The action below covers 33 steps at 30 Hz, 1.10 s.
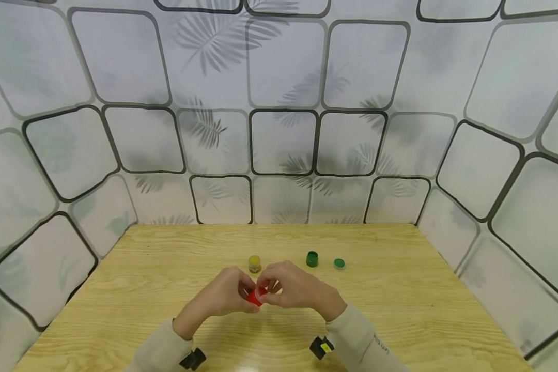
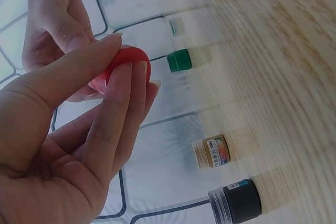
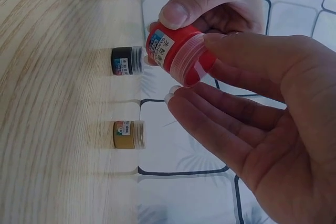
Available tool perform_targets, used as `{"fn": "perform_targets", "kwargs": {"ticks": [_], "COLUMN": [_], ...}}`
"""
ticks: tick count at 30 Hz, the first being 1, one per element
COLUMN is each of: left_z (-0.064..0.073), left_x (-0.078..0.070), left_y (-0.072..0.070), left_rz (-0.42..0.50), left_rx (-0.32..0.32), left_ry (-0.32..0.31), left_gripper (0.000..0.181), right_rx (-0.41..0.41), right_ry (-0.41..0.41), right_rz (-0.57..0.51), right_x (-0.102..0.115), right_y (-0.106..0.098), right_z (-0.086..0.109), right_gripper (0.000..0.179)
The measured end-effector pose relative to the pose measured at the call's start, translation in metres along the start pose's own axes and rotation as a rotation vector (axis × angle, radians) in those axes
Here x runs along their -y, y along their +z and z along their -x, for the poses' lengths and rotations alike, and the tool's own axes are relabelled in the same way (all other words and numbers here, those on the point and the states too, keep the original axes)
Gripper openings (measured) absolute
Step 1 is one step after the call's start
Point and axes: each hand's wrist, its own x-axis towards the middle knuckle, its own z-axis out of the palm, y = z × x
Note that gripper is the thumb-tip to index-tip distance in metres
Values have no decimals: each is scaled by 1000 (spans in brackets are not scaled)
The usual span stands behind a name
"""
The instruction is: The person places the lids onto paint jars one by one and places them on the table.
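Observation:
A small red paint jar (image 3: 170, 45) with a clear ridged lid (image 3: 188, 59) is held tilted above the wooden table. My left hand (image 1: 228, 293) grips the red body, thumb on one side and fingers round the other, as the left wrist view shows. At the lid end is my right hand (image 1: 293, 287), its thumb on the lid's ridged edge and a finger behind it. Its other fingers reach out below the lid. The jar's white label faces the right wrist camera.
On the table (image 1: 400, 310) beyond the hands stand a yellow-ochre jar (image 1: 254, 264) and an uncovered green jar (image 1: 312, 259). A green-stained lid (image 1: 339, 264) lies right of the green jar. A black jar (image 3: 123, 61) shows in both wrist views. Patterned cloth walls (image 1: 283, 144) surround the table.

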Motion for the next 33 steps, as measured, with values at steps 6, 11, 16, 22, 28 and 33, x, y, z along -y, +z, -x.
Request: {"fn": "perform_targets", "kwargs": {"ticks": [6,11,16,22,28,33], "left_z": [0,0,0,0,0,1], "left_x": [-1,0,0,-1,-1,-1], "left_y": [0,0,0,0,-1,-1], "left_rz": [-19,-21,-11,-1,-3,6], "left_rx": [2,7,11,12,9,10], "left_ry": [-3,-6,-5,-1,-7,-10], "left_gripper": [19,18,16,16,17,18], "right_rx": [-2,-10,-9,-17,-24,-20], "right_ry": [18,30,35,19,13,-12], "right_rz": [16,16,12,19,26,-3], "right_x": [1,1,0,-1,-1,-1], "right_y": [0,0,1,1,0,-1], "right_z": [-1,-1,-1,0,1,2], "right_gripper": [11,10,11,16,17,18]}}
